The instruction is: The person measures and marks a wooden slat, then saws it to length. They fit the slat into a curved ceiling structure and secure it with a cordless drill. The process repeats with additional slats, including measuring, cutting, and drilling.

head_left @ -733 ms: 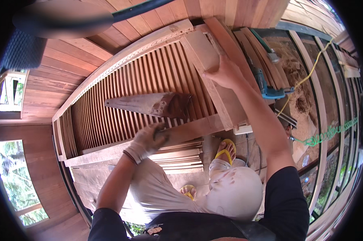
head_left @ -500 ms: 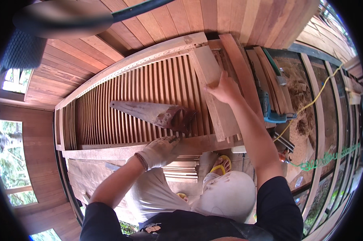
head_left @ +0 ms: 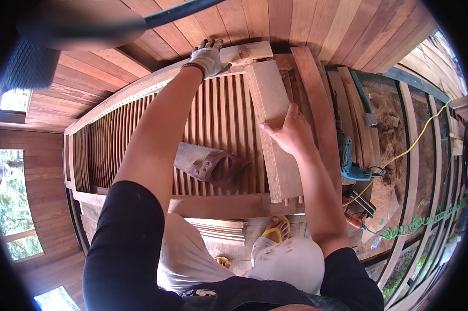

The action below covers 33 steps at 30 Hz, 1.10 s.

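My left hand (head_left: pixel 207 58), in a pale glove, reaches across to the far rail (head_left: pixel 252 50) of a slatted wooden frame (head_left: pixel 229 111), its fingers apart and lying on the wood. My bare right hand (head_left: pixel 291 129) grips the short crosspiece board (head_left: pixel 275 179) at the frame's right end, thumb on its face and fingers toward the edge. A handsaw (head_left: pixel 213 167) with a dark wooden handle lies on the slats between my arms, its blade partly hidden by my left arm.
A blue power tool (head_left: pixel 350 160) lies right of the frame beside loose planks (head_left: pixel 355 109). Yellow cord (head_left: pixel 415 139) and coiled green hose (head_left: pixel 415 225) cross the right side. Plank walls (head_left: pixel 42 171) with openings stand left. My legs and sandalled feet are below the frame.
My left hand has moved from the near rail to the far rail, its arm now stretched over the slats and saw. My right hand stays on the crosspiece board.
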### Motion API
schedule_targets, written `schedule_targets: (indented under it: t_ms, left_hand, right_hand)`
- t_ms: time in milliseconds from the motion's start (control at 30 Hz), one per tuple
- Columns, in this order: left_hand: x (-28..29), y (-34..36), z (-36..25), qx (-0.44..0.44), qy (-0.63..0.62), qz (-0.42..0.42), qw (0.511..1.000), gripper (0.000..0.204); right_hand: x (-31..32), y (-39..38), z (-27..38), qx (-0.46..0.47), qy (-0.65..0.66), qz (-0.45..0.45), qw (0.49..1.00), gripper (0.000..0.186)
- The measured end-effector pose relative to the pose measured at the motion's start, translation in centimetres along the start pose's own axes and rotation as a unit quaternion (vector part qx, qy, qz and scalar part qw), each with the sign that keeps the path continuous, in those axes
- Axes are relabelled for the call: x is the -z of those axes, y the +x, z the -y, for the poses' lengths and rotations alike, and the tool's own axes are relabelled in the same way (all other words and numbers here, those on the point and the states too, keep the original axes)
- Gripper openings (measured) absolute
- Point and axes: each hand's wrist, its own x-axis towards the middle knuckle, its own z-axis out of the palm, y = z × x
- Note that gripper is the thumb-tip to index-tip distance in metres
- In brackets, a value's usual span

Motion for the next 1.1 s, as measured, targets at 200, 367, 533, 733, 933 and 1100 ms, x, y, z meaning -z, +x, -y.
schedule_targets:
  t_ms: [200, 367, 533, 733, 933, 1100]
  left_hand:
    - [-4.4, 1.0, -1.4, 0.051, -0.068, -0.02, 0.996, 0.124]
    - [-5.5, 1.8, -1.0, 0.073, -0.079, -0.033, 0.994, 0.112]
    - [-6.4, 2.1, -0.5, 0.071, -0.09, -0.08, 0.99, 0.102]
    - [-4.2, 1.6, -1.3, 0.087, -0.112, -0.045, 0.989, 0.096]
    - [-4.2, 2.3, -1.0, 0.081, -0.124, -0.042, 0.988, 0.102]
    - [-4.0, 2.6, -2.0, 0.108, -0.139, -0.056, 0.983, 0.101]
  right_hand:
    - [-0.1, 1.4, 0.3, -0.019, -0.031, 0.023, 0.999, 0.099]
    - [-0.5, 1.5, 1.2, -0.032, -0.03, 0.025, 0.999, 0.096]
    - [-0.7, 2.1, 1.2, -0.028, -0.043, 0.027, 0.998, 0.093]
    - [-0.1, 2.2, 2.0, -0.067, -0.038, 0.051, 0.996, 0.094]
    - [-0.5, 2.1, 1.9, -0.079, -0.023, 0.047, 0.996, 0.098]
    - [-0.5, 2.1, 2.1, -0.081, -0.019, 0.052, 0.995, 0.099]
